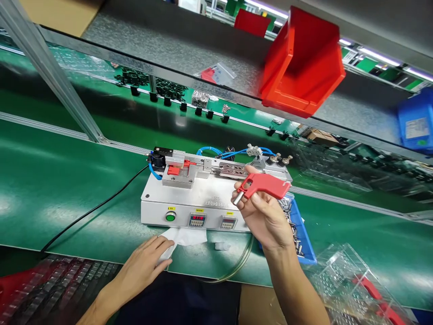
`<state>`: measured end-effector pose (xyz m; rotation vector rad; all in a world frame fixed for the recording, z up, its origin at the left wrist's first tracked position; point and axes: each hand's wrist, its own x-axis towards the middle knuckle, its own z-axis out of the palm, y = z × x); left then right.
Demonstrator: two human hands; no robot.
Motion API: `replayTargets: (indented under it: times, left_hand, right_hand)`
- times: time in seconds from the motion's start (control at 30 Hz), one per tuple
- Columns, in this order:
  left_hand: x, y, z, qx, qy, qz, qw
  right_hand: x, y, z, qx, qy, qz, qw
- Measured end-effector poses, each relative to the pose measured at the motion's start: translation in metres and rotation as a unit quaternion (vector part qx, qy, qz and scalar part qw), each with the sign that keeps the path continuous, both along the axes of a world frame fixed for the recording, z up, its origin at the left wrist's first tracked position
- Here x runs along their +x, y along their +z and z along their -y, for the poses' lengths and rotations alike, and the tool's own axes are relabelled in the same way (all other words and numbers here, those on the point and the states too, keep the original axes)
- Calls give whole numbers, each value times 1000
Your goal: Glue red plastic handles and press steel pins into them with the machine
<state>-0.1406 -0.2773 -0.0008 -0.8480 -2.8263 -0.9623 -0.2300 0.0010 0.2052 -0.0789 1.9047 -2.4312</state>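
Observation:
My right hand (265, 216) holds a red pistol-shaped plastic part (267, 184) above the front of a white bench machine (179, 197). A shiny metal pin (238, 197) sticks out of the part's left end, near my fingertips. My left hand (145, 264) is closed on a white tissue (191, 236) at the bench edge, with the tissue between thumb and fingers. Another red part (174, 170) sits in the metal fixture (177, 180) on top of the machine. Along the machine's front are a green button (170, 217) and two small counters, one lit red.
A blue bin (306, 246) of metal pins stands behind my right forearm. Clear plastic trays (352, 275) with red parts lie at lower right; more trays (57, 284) are at lower left. Overhead, a shelf (176, 49) carries a red bin (304, 63). A black cable (98, 205) crosses the bench.

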Motion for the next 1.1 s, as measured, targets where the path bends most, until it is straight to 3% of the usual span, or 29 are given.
replayTargets:
  times: [0.1, 0.17, 0.23, 0.33, 0.4, 0.5, 0.57, 0.63, 0.7, 0.8, 0.9, 1.1]
  left_hand:
    - [4, -16, 0, -48, -8, 3, 999]
    - [5, -20, -2, -26, 3, 2, 1000]
    - [4, -14, -6, 29, 29, 13, 999]
    - [-3, 7, -8, 141, 88, 64, 984]
    - [-9, 23, -7, 232, 131, 112, 957]
    - [-16, 42, -5, 401, 190, 158, 882]
    - [-18, 53, -3, 494, 204, 159, 831]
    - [-19, 64, -4, 547, 186, 128, 806]
    - [-20, 73, -5, 558, 156, 78, 811]
    - [-24, 82, -10, 508, 122, 29, 852]
    - [-28, 84, -13, 451, 113, 8, 885]
    - [-29, 83, -13, 356, 112, -97, 923]
  right_hand:
    - [2, -1, 0, -16, -11, 6, 1000]
    - [4, -3, 3, -6, -9, -3, 1000]
    - [7, -6, 13, 16, -5, -14, 1000]
    - [18, -19, 41, 37, -12, -41, 998]
    - [29, -31, 64, 53, -21, -61, 996]
    - [45, -52, 87, 99, -25, -74, 992]
    - [52, -67, 93, 125, -29, -68, 989]
    - [56, -80, 93, 136, -40, -53, 988]
    - [57, -88, 92, 137, -47, -38, 989]
    - [57, -89, 92, 136, -44, -28, 989]
    - [57, -86, 94, 135, -41, -27, 990]
    - [56, -87, 96, 105, -32, -27, 994]
